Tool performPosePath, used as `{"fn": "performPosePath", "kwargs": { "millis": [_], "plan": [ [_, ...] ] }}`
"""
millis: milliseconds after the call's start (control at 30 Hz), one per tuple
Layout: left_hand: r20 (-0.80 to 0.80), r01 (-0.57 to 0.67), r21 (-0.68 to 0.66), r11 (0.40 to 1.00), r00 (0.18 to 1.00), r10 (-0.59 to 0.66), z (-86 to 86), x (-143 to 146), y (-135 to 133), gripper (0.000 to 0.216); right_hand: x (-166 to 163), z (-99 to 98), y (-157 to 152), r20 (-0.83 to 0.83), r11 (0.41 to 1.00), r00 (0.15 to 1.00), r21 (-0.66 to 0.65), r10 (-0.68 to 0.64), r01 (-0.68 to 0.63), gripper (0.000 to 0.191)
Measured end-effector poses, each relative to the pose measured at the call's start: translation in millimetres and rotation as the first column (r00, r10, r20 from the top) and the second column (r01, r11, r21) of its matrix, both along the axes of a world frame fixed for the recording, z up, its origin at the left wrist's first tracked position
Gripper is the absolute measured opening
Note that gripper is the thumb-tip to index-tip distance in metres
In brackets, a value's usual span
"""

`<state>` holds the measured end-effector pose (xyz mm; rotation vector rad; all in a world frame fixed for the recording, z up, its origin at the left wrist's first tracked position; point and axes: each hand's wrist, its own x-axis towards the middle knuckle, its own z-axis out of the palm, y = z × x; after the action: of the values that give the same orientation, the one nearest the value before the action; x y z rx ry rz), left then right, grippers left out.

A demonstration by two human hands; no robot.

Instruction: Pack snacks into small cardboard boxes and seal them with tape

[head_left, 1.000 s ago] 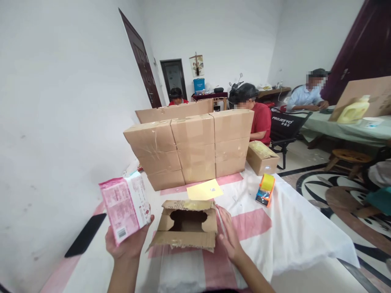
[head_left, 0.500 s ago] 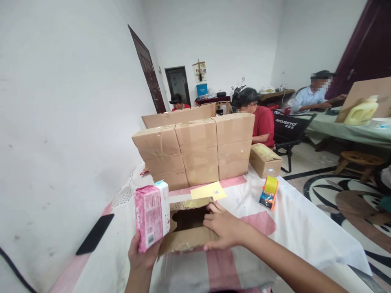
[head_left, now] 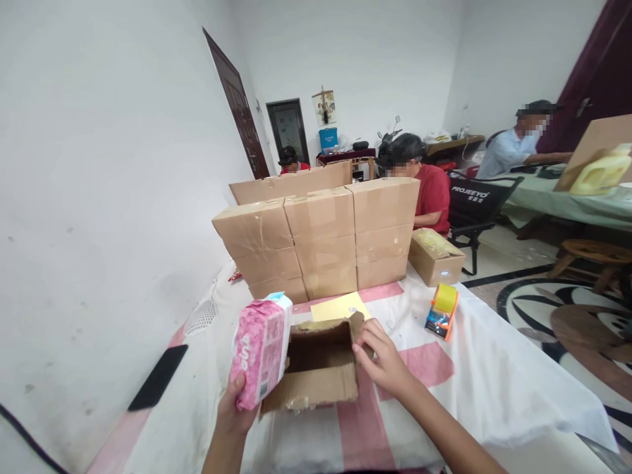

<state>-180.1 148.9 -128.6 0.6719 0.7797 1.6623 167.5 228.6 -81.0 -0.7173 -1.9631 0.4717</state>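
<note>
My left hand (head_left: 234, 407) is closed round the lower end of a pink-and-white plastic-wrapped soft pack (head_left: 261, 352) and holds it upright, tilted a little. Right beside the pack stands an open cardboard box (head_left: 318, 388) with torn, ragged flaps; its inside looks dark, and I cannot see anything in it. My right hand (head_left: 382, 361) has its fingers bent on the box's right flap, gripping its edge. Behind the box lies a yellow sheet of paper (head_left: 336, 307). To the right is an orange tape dispenser (head_left: 441, 313) with a yellow roll.
Stacked closed cartons (head_left: 320, 243) form a wall across the table. A single taped carton (head_left: 437, 258) stands at their right. On the left lies a flat black object (head_left: 158, 377). People work beyond: one in a red shirt (head_left: 434, 197), another at the green-covered table (head_left: 543, 197).
My right hand has come out from the box opening to its right flap, which is now swung outward. The pack has shifted right and turned, showing more of its pink front.
</note>
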Motion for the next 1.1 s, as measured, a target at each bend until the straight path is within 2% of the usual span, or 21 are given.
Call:
{"fn": "performPosePath", "kwargs": {
  "millis": [67,100,133,200,267,300,333,433,567,633,733,833,900,1000,1100],
  "plan": [
    [-0.214,0.002,-0.014,1.000,0.977,-0.005,18.7,2,5,0.079,0,-10.3,1,-0.038,0.997,0.997,-0.033,-0.068,0.067,0.015],
    [-0.347,0.043,-0.012,0.999,0.937,-0.044,30.5,3,8,0.088,0,-14.6,1,-0.025,0.995,0.996,-0.056,-0.088,0.087,0.013],
    [-0.495,0.107,-0.011,0.994,0.863,-0.098,43.3,4,13,0.094,1,-17.9,0,-0.003,0.992,0.995,-0.081,-0.098,0.098,0.011],
    [-0.770,0.269,-0.040,0.962,0.606,-0.201,68.9,6,23,0.093,2,-21.3,-2,0.047,0.988,0.994,-0.112,-0.103,0.108,0.014],
    [-0.914,0.404,-0.097,0.910,0.325,-0.242,89.9,10,35,0.085,5,-20.4,-3,0.108,0.990,0.990,-0.099,-0.090,0.101,0.026],
    [-0.942,0.454,-0.122,0.883,0.226,-0.246,97.7,12,40,0.084,6,-18.9,-4,0.142,0.993,0.986,-0.077,-0.081,0.093,0.033],
    [-0.955,0.493,-0.139,0.859,0.164,-0.249,103.4,14,45,0.083,7,-17.1,-4,0.178,0.995,0.981,-0.051,-0.076,0.086,0.039],
    [-0.968,0.554,-0.153,0.819,0.084,-0.238,110.3,18,55,0.084,11,-12.3,-1,0.265,0.995,0.959,0.025,-0.099,0.096,0.047],
    [-0.986,0.527,-0.104,0.844,0.056,-0.157,106.7,15,58,0.080,13,-11.3,4,0.325,0.994,0.939,0.062,-0.110,0.095,0.044],
    [-0.994,0.496,-0.067,0.866,0.042,-0.100,103.9,11,59,0.078,13,-13.0,6,0.326,0.996,0.942,0.047,-0.086,0.075,0.039],
    [-0.999,0.469,-0.028,0.883,-0.034,-0.014,99.3,9,62,0.075,11,-17.9,6,0.293,0.998,0.954,0.032,-0.068,0.061,0.035],
    [-0.992,0.517,0.001,0.856,-0.104,0.065,93.0,17,74,0.075,9,-23.6,5,0.245,0.998,0.967,0.028,-0.067,0.063,0.034],
    [-0.986,0.560,-0.044,0.827,-0.157,0.055,88.8,27,84,0.081,7,-26.0,3,0.220,0.998,0.973,0.016,-0.069,0.067,0.033],
    [-0.957,0.578,-0.162,0.800,-0.291,0.016,87.3,41,94,0.078,5,-26.4,2,0.216,0.997,0.974,-0.002,-0.072,0.074,0.031],
    [-0.916,0.608,-0.185,0.772,-0.392,0.088,92.2,44,96,0.066,5,-24.3,0,0.238,0.997,0.969,-0.022,-0.069,0.076,0.029]
  ]
}}
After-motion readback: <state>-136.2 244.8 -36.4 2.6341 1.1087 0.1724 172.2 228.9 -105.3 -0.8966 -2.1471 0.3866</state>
